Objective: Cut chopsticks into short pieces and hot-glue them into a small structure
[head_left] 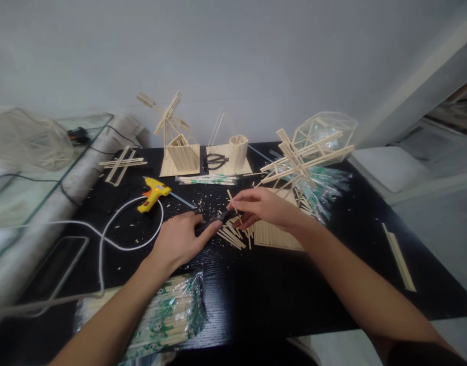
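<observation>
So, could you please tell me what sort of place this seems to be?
Probably an indoor craft workspace: a yellow glue gun lies on the black table, with a stick-built model behind it and a plastic-wrapped pack of sticks nearer the person.

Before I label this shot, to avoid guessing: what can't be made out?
In the head view:
Black hand tool: exact type; blurred and partly covered by the left hand.
Flat panel of pale wooden sticks: part of it; hidden by the right forearm.
Clear, green-printed plastic packet of wooden sticks: printed details too small; one part behind the left forearm.
Pale faceted frame: outer side; cut off by the left edge.
</observation>
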The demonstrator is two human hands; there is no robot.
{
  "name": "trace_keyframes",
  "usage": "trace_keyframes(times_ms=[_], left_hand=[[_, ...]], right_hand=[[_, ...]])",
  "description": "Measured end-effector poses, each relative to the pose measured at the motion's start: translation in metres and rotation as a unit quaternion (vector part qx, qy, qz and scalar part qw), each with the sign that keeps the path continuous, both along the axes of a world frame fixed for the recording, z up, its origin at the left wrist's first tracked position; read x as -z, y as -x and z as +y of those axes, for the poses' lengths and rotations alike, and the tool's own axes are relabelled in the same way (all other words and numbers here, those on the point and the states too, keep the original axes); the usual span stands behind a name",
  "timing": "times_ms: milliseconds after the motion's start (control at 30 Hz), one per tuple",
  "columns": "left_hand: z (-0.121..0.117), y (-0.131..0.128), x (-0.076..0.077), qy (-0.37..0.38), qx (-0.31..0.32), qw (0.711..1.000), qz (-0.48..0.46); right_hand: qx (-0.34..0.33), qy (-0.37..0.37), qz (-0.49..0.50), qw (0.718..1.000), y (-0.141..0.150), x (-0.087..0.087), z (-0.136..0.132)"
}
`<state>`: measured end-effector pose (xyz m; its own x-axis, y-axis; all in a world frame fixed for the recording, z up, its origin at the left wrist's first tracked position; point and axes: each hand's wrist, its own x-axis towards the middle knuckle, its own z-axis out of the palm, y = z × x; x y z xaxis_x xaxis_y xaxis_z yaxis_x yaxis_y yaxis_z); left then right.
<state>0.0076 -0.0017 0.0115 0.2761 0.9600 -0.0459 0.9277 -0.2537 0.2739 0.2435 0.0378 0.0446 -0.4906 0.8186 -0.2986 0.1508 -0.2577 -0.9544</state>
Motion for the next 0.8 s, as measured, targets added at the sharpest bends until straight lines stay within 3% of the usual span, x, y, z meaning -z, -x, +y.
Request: trace_keyframes(times_ms=[167, 367, 567, 800], left_hand=[[-0.004, -0.004, -0.003, 0.017, 0.003, 1.000, -0.001], [-0.003, -0.003, 0.000, -0.014, -0.007, 0.999, 0.039], [0.007, 0.002, 0.002, 0.029, -0.091, 0.994, 0.056], [0.017, 0.011, 0.000, 0.052, -0.148, 0.988, -0.002]], right_hand=[[-0.008, -0.001, -0.007, 1.000, -0.002, 0.001, 0.000], [-0.022, -0.035, 0.001, 0.999, -0.005, 0.003, 0.001], [0.045, -0.077, -0.029, 0.996, -0.003, 0.008, 0.001], [0.022, -0.063, -0.107, 0.992, 0.009, 0.033, 0.002]])
